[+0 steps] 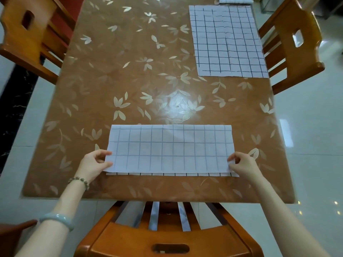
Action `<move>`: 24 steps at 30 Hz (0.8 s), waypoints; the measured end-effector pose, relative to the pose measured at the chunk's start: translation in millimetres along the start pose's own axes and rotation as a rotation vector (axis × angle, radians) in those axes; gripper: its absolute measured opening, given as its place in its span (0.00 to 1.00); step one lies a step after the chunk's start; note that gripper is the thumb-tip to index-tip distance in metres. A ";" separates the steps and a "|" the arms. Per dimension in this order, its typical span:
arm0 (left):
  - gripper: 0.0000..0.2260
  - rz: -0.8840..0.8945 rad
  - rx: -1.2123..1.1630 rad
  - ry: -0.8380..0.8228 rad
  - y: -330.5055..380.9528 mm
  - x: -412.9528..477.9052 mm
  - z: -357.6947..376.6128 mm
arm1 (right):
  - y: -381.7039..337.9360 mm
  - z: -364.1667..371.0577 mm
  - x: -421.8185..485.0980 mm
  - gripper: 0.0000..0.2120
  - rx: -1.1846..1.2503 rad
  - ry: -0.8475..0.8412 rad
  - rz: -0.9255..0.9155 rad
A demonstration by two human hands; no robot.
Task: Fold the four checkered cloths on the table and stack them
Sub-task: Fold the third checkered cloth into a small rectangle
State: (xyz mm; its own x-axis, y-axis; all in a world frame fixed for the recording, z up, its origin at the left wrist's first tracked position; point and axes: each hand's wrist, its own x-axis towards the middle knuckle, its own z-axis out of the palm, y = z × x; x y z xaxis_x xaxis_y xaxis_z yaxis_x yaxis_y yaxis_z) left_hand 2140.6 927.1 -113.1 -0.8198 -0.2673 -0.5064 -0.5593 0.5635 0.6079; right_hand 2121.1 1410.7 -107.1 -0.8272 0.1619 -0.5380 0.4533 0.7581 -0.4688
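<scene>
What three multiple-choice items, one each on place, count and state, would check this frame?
1. Where does the spread cloth pile lie on the table? A far right; B far left; C near edge.
2. How many bracelets are on the left arm? A none; B two; C four.
3. How is the near cloth? A crumpled; B hanging off; C folded flat.
1 A, beside the right-hand chair; 2 B, beaded bracelet and pale bangle; 3 C, left hand and right hand pinch its near corners.

Glossy leaf-patterned worktop [130,71] catches a light glare; orange wooden chairs [204,240] stand on three sides, over shiny pale floor tiles [315,136].
</scene>
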 end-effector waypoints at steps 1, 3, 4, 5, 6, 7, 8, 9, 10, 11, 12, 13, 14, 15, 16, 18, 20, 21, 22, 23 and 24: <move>0.15 0.001 0.014 0.003 -1.8 -0.7 1.1 | -0.3 0.6 -0.6 0.09 0.004 0.007 0.003; 0.16 -0.001 0.029 0.011 -5.1 -2.0 3.6 | 0.2 1.2 -1.6 0.08 0.016 0.019 0.005; 0.17 -0.002 0.035 0.020 -6.8 -2.6 4.7 | 1.2 1.6 -1.7 0.09 0.019 0.020 0.004; 0.17 -0.002 0.040 0.030 -8.3 -3.1 5.5 | 1.5 1.9 -2.0 0.09 0.023 0.018 0.006; 0.17 0.002 0.044 0.037 -8.9 -3.6 6.3 | 1.7 1.9 -2.2 0.09 0.026 0.017 0.008; 0.18 0.007 0.047 0.042 -8.6 -4.2 7.1 | 1.8 2.0 -1.9 0.09 0.025 0.016 0.007; 0.18 0.013 0.050 0.046 -8.3 -4.7 7.6 | 1.5 2.1 -1.7 0.09 0.021 0.018 0.007; 0.18 0.019 0.053 0.048 -7.7 -5.1 8.0 | 0.9 2.3 -1.4 0.08 0.017 0.020 0.009; 0.18 0.025 0.054 0.051 -7.4 -5.6 8.4 | 0.6 2.7 -1.0 0.08 0.013 0.021 0.012; 0.18 0.029 0.055 0.053 -7.7 -6.0 8.6 | 0.3 3.2 -1.0 0.08 0.007 0.021 0.014; 0.18 0.033 0.057 0.055 -7.8 -6.8 8.7 | 0.2 3.6 -0.9 0.08 0.002 0.021 0.015; 0.19 0.036 0.062 0.054 -8.4 -7.5 8.8 | 0.3 4.2 -1.1 0.08 -0.001 0.023 0.013; 0.19 0.039 0.069 0.052 -9.1 -8.2 9.2 | 0.7 4.8 -1.5 0.08 -0.001 0.025 0.014; 0.19 0.042 0.077 0.051 -9.8 -8.7 9.6 | 1.2 5.1 -2.3 0.08 -0.003 0.026 0.013; 0.19 0.046 0.090 0.049 -10.0 -9.0 10.2 | 2.1 5.5 -3.3 0.08 -0.006 0.028 0.009; 0.20 0.062 0.127 0.051 -8.8 -9.3 11.2 | 4.1 7.4 -5.5 0.08 -0.013 0.037 -0.020; 0.20 0.072 0.162 0.063 -7.0 -9.1 12.0 | 6.1 11.0 -6.8 0.08 -0.030 0.046 -0.057; 0.20 0.077 0.189 0.066 -6.2 -8.9 12.3 | 7.1 13.4 -6.8 0.08 -0.050 0.047 -0.064; 0.20 0.080 0.220 0.068 -5.6 -9.0 12.4 | 8.3 15.9 -6.4 0.08 -0.074 0.052 -0.056; 0.21 0.078 0.249 0.071 -5.2 -8.7 12.4 | 9.3 18.0 -5.8 0.07 -0.099 0.066 -0.035; 0.22 0.077 0.270 0.084 -4.7 -8.4 12.1 | 9.6 19.4 -5.5 0.06 -0.119 0.096 -0.015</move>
State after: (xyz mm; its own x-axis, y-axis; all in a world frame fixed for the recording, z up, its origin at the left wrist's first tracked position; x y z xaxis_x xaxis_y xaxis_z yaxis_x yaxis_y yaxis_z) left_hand 2151.6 936.1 -119.1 -0.8720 -0.2732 -0.4061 -0.4516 0.7692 0.4521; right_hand 2136.4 1404.8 -122.2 -0.8641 0.2059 -0.4593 0.4031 0.8297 -0.3862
